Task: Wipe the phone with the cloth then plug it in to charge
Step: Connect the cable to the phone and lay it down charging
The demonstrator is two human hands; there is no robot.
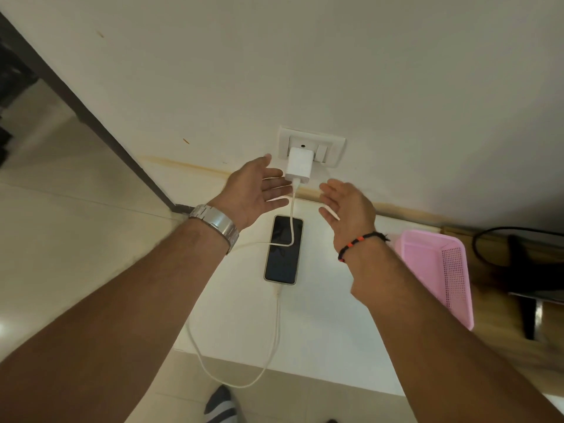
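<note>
A dark phone point(282, 250) lies face up on the white tabletop point(329, 315), its screen off. A white cable point(276, 337) runs from the phone's near end, loops over the table edge and across the screen, then up to a white charger point(298, 166) seated in the wall socket point(311, 145). My left hand point(253, 190) hovers open just left of the charger, palm turned inward. On the charger's right, my right hand point(346, 204) is also open, palm facing left. Neither hand touches anything. No cloth is visible.
A pink plastic basket point(439, 270) stands on the table to the right. Beyond it a black cable point(500, 236) and a dark object lie on a wooden surface. A dark door frame point(91, 117) runs along the left, and a slippered foot point(221, 406) shows below the table edge.
</note>
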